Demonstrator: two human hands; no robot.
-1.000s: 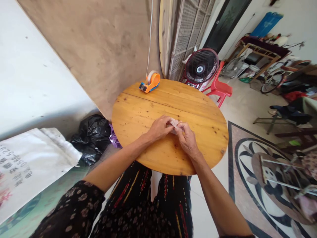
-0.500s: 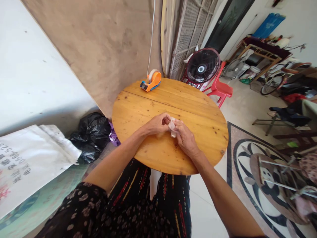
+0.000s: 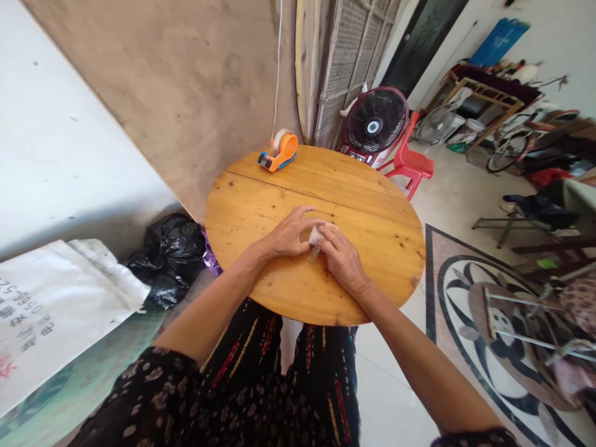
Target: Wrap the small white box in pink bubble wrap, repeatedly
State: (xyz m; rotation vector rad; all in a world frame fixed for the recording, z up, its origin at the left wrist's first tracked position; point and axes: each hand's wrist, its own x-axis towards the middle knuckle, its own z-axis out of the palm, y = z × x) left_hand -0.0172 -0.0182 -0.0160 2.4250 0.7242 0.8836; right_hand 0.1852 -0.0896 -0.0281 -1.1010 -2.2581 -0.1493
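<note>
Right fingers [image 3: 331,236] pinched a whitish packet [image 3: 315,237], its long axis bodyward; left fingers [image 3: 309,222] arched, parted, on its left.

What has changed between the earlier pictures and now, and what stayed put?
The left hand has opened, its thumb and fingers spreading apart; whether it still touches the small whitish piece is unclear. The right hand keeps its hold on that piece, which has shifted slightly left and toward the person. The orange tape dispenser stays on the round wooden table.
</note>
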